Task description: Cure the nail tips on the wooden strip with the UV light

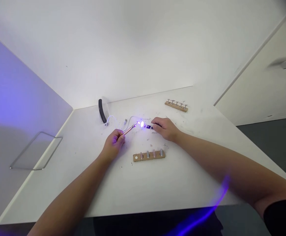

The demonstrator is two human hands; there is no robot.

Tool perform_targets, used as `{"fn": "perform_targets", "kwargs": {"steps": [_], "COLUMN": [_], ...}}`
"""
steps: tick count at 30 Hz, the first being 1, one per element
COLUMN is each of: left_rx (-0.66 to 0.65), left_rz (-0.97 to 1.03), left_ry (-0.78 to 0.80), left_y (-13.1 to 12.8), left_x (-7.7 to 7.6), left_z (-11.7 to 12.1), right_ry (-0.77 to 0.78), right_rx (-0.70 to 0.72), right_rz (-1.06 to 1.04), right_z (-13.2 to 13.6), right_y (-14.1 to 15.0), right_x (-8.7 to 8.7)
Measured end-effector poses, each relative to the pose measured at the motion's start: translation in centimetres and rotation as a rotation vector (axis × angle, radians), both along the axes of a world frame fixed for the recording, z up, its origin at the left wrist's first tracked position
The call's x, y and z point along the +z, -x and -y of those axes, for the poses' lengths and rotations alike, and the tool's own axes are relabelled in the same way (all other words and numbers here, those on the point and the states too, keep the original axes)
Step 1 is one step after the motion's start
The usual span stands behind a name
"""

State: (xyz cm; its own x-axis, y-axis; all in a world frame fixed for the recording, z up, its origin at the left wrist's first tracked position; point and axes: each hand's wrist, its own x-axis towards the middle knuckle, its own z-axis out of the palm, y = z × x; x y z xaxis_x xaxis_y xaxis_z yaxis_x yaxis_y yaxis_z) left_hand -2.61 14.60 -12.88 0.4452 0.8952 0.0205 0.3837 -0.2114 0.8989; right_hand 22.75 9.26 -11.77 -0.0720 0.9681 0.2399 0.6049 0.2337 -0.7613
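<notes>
My left hand (115, 140) is closed around a thin copper-coloured stick (129, 129) that points up and right, its tip close to a bright violet light (142, 124). My right hand (164, 127) lies over a small dark lamp (149, 127) that gives off that light, fingers curled on it. White cables (123, 122) run from the lamp towards the back of the white table (157, 183). Just in front of both hands sits a wooden strip (149, 155) with several metal pegs standing on it.
A second wooden strip with metal pegs (176, 105) lies at the back right. A white device with a black band (103, 110) stands at the back left. A clear panel with a wire-edged frame (36, 150) borders the left side. Small debris dots the table.
</notes>
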Motion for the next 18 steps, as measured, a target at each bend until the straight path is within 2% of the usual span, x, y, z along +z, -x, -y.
{"fn": "perform_targets", "kwargs": {"steps": [18], "left_rx": [0.008], "left_rz": [-0.02], "left_ry": [0.002], "left_y": [-0.06], "left_x": [0.18], "left_z": [0.11], "right_ry": [-0.012], "right_rx": [-0.013], "right_rz": [-0.01], "right_z": [-0.1], "right_y": [0.01], "right_x": [-0.05]}}
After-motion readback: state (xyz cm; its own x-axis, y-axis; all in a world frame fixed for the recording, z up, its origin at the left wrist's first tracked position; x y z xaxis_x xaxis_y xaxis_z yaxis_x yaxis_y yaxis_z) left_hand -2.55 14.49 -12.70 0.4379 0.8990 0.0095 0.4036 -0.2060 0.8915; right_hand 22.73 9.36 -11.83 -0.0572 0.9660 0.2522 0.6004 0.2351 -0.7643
